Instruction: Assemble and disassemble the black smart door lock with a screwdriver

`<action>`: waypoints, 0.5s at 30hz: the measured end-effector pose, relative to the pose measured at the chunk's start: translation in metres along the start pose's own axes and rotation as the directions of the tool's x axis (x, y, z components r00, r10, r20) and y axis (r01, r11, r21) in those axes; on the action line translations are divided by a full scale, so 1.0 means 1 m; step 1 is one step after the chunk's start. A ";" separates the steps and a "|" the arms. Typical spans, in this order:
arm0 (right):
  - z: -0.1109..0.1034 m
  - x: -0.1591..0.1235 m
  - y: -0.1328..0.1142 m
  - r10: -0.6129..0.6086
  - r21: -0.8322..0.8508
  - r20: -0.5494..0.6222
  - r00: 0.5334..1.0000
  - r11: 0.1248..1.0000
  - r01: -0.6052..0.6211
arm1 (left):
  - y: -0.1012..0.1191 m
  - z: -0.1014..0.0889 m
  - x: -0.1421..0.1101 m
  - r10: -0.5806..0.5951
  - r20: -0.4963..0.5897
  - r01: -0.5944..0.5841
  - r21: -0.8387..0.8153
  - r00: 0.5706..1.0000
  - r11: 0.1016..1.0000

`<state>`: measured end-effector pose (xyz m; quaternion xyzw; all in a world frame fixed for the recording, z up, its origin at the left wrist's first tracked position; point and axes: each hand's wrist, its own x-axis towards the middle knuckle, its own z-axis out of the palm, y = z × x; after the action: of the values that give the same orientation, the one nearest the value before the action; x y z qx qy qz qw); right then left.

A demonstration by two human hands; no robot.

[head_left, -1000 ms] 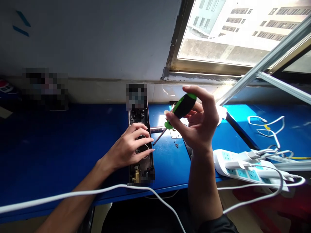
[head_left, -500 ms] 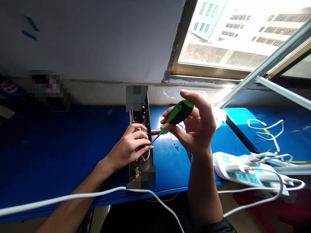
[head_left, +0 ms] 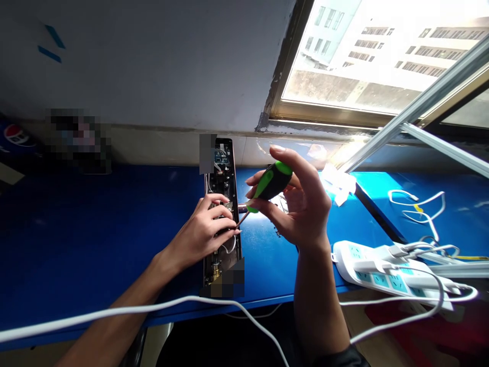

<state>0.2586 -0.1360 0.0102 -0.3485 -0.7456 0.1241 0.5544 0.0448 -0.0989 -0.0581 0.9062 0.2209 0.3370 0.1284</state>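
Observation:
A long, narrow electronic device (head_left: 230, 255) with a dark housing lies open on the blue table, its wires, a circuit board and brass-coloured parts exposed. My left hand (head_left: 208, 224) reaches across its middle and steadies it, fingers curved over the far edge; what lies under the fingertips is hidden. My right hand (head_left: 305, 209) is wrapped round the green and black handle of a screwdriver (head_left: 272, 181). The screwdriver slants down to the left, its tip at the device's right edge beside my left fingertips. Small dark screws (head_left: 278, 233) lie right of the device, partly behind my right hand.
A white power strip (head_left: 367, 272) with plugs stands at the right table edge. A white cable (head_left: 153, 307) runs across the front. Metal profile bars (head_left: 401, 125) slant up at the right, near a loose white cable (head_left: 431, 216) and crumpled white paper (head_left: 340, 184).
My right hand and the screwdriver handle have shifted slightly left, while the tip stays at the device's edge. My left hand remains in place on the device.

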 end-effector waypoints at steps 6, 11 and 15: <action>0.007 0.001 0.009 -0.054 -0.085 -0.164 0.985 0.996 0.041 | 0.001 -0.001 0.000 -0.025 -0.093 0.023 -0.021 0.995 1.000; 0.007 0.003 0.008 -0.064 -0.061 -0.270 0.961 0.997 0.049 | 0.001 0.001 0.001 -0.056 -0.139 0.049 -0.052 0.989 0.997; 0.005 0.004 0.001 -0.039 0.012 -0.119 0.992 0.999 0.041 | 0.000 0.003 0.000 -0.071 -0.164 0.071 -0.007 0.984 0.997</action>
<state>0.2535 -0.1313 0.0106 -0.3363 -0.7172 0.0976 0.6025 0.0468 -0.0989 -0.0608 0.8668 0.2625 0.4059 0.1223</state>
